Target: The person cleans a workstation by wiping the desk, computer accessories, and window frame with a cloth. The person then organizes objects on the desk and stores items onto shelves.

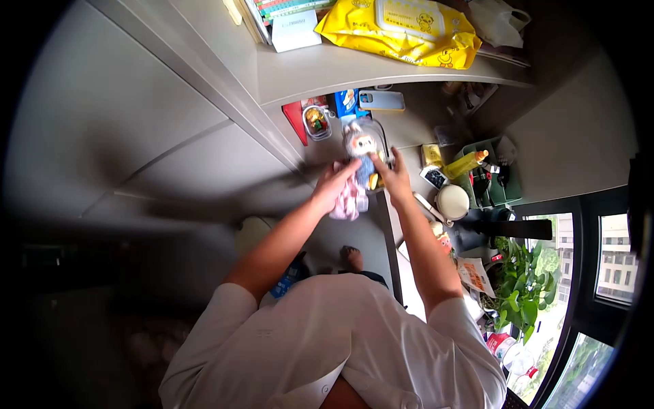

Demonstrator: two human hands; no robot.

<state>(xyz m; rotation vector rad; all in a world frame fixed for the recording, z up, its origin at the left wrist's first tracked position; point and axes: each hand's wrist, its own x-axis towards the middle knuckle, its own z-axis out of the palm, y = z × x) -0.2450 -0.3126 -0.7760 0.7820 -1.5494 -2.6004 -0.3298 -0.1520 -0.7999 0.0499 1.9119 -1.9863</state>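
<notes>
The left hand (332, 187) and right hand (395, 180) are clamping their fingers on a plush doll (362, 144) near the edge of the desk (412, 129); it's looking like a two-handed handling step, calling for steady grips.

Daylight enters from the black-framed glass window (616, 247), right of and below the fingers (351, 166), its panes partly washed out behind the green leafy plant (521, 298). Soft shadows stretch left of the fingers over the smooth grey cabinet doors (153, 82), sinking into gloom at lower left. The grey-hooded plush doll (363, 144) between the fingers looks slightly blurred; straight edges bow, and black vignetting rounds the corners.
</notes>
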